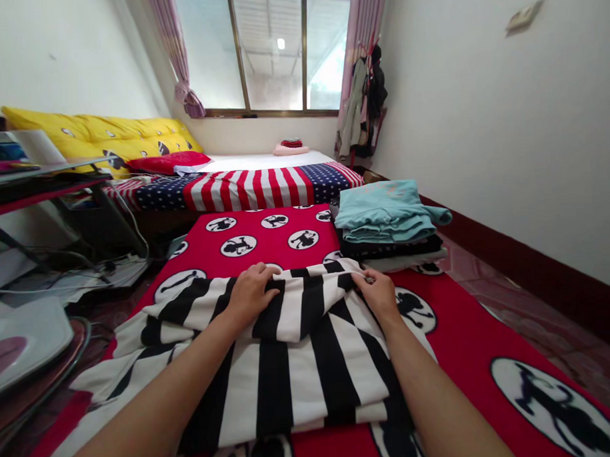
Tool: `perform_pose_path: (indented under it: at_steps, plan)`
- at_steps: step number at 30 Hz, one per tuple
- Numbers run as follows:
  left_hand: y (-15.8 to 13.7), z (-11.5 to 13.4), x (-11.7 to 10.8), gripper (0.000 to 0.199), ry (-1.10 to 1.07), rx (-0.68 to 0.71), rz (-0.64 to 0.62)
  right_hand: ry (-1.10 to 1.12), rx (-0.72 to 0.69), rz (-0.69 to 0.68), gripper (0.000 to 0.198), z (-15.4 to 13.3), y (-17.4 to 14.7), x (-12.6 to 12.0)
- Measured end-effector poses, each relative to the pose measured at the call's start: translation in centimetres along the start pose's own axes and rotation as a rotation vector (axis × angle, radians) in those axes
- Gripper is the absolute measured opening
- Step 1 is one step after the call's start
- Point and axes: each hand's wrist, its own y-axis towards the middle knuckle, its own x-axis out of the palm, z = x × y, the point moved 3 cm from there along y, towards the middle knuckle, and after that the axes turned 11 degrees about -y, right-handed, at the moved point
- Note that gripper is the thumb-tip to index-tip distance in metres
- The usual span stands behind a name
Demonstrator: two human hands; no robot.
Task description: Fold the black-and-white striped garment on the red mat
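Striped garment (275,383) lay on red blanket (463,329) under both hands, long axis left to right. Left hand (252,293) rested on far fold, thumb and forefinger apart; right hand (377,292) pinched fold's right end, nearer to folded clothes (389,215) just beyond. Farther off lay star-and-stripe cover (248,190), then window (269,63).

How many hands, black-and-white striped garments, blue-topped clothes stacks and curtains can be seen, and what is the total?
Hands: 2 (left hand, right hand)
Striped garment: 1
Blue-topped clothes stack: 1
Curtains: 2 (left curtain, right curtain)
Total: 6
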Motion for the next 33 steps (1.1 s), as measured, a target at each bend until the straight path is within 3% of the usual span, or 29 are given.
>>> perform_pose_path:
  at_steps: [4,6,8,11,15,18,20,23,25,29,33]
  plan:
    - [-2.2,-0.2,0.0,0.047,0.048,-0.029,0.118,-0.125,-0.064,0.177,0.023,-0.6,-0.3,-1.0]
    - [-3.1,-0.6,-0.2,0.052,0.092,-0.03,0.105,-0.152,-0.18,0.298,0.021,-1.6,-0.8,-1.7]
    - [-4.0,-1.3,-0.6,0.056,0.148,-0.046,0.065,-0.108,-0.319,0.336,0.017,-3.1,-1.7,-2.1]
    - [-5.8,-3.2,-1.2,0.062,0.202,-0.166,-0.037,-0.044,-0.522,0.197,0.014,-5.3,-3.2,-1.8]
    - [-7.8,-4.8,-1.5,0.073,0.207,-0.379,-0.139,-0.185,-0.664,-0.175,0.017,-6.8,-4.7,0.1]
    - [-8.0,-4.5,-1.7,0.074,0.171,-0.409,-0.194,-0.243,-0.665,-0.179,0.018,-7.7,-5.5,0.4]
    - [-8.2,-3.9,-2.1,0.072,0.13,-0.4,-0.21,-0.185,-0.736,-0.186,0.021,-8.7,-6.6,0.4]
    - [-9.5,-3.1,-2.8,0.062,0.065,-0.328,-0.165,-0.09,-0.924,-0.404,0.03,-10.3,-8.9,1.0]
    - [-11.0,-2.7,-3.3,0.056,0.037,-0.264,-0.115,-0.083,-0.976,-0.507,0.028,-10.9,-10.0,1.5]
    - [-13.5,-2.9,-4.7,0.041,0.027,-0.227,-0.009,-0.111,-0.956,-0.487,0.015,-11.1,-10.3,2.4]
    - [-13.8,-5.1,-6.9,0.041,0.029,-0.272,0.093,-0.094,-0.962,-0.482,0.012,-10.9,-10.1,2.6]
